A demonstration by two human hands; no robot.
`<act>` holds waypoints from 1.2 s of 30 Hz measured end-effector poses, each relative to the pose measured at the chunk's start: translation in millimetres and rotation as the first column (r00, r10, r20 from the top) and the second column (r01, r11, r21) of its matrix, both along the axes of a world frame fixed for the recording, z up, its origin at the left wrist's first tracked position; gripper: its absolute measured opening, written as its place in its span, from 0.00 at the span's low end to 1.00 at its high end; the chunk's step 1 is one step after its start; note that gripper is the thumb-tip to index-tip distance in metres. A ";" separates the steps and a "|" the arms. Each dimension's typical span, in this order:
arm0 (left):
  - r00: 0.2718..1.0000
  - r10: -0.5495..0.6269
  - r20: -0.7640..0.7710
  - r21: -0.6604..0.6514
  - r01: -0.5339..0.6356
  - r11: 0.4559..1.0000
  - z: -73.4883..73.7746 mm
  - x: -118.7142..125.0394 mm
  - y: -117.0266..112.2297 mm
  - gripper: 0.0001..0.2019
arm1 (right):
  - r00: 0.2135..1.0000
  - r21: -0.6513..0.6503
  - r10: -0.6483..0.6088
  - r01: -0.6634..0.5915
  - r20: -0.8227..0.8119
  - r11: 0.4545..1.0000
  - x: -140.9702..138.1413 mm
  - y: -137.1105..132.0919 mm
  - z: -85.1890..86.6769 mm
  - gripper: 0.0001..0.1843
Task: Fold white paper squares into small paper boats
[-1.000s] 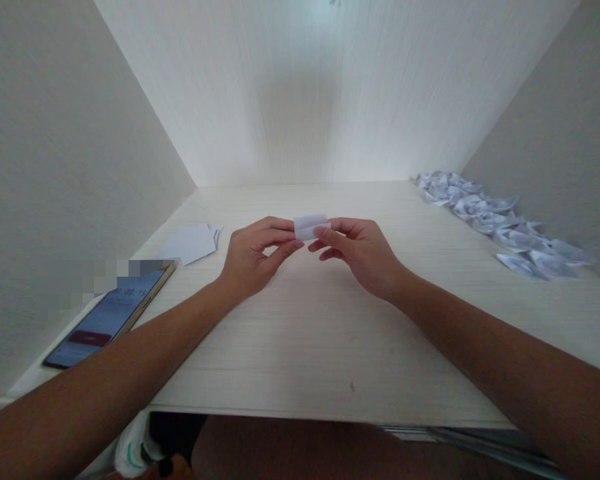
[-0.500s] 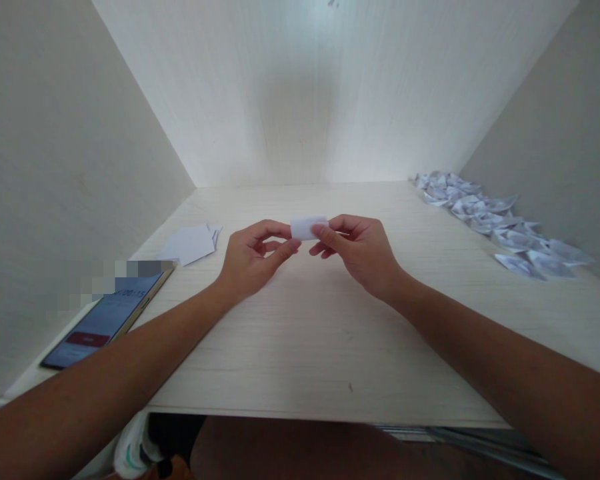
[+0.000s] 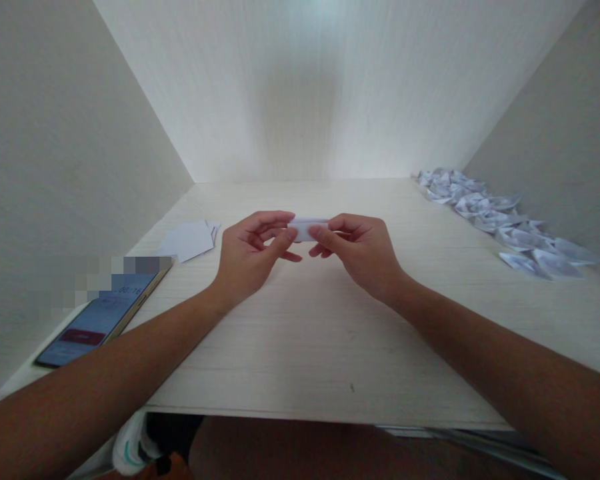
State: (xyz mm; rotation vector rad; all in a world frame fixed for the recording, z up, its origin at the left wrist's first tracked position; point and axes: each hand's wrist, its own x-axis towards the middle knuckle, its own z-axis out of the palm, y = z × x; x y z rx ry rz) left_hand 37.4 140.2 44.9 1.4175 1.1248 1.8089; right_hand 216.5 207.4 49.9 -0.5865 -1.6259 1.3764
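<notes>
A small folded piece of white paper (image 3: 303,231) is held up above the table between my two hands. My left hand (image 3: 253,247) pinches its left end, the thumb on the near face and the index finger at the upper edge. At the right end, my right hand (image 3: 363,247) grips it with the thumb pressed on the front and the other fingers curled behind. The paper's back side is hidden from me.
Loose white paper sheets (image 3: 195,240) lie at the left of the pale table (image 3: 300,347). A phone (image 3: 97,317) with its screen lit rests near the left wall. Several folded paper pieces (image 3: 490,213) form a long pile along the right wall.
My left thumb has moved up onto the paper's front, and the left index finger has risen to its top edge. The paper now looks folded over, with an upper edge showing behind.
</notes>
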 end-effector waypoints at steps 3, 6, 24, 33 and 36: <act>0.999 0.038 0.007 -0.030 -0.038 0.999 3.0 1.4 -1.2 0.15 | 1.000 0.004 -0.002 0.002 -0.007 1.000 0.1 -0.6 -0.9 0.20; 0.999 0.052 -0.007 -0.060 -0.053 0.997 5.2 0.7 -2.1 0.16 | 0.999 0.001 -0.005 0.005 -0.044 1.000 -0.1 -0.8 -0.8 0.19; 0.998 0.031 -0.053 -0.090 -0.035 0.995 4.1 -7.7 -1.1 0.13 | 1.000 0.022 0.012 -0.012 -0.015 1.000 1.3 2.8 2.8 0.19; 0.999 0.020 -0.031 -0.075 -0.023 0.997 2.5 -8.3 1.3 0.11 | 1.000 0.009 -0.014 0.014 0.006 1.000 2.1 3.0 3.2 0.15; 0.999 0.027 -0.037 -0.070 -0.029 0.997 3.1 -7.9 1.2 0.11 | 0.999 0.034 -0.034 0.033 0.036 0.999 2.6 2.1 3.7 0.15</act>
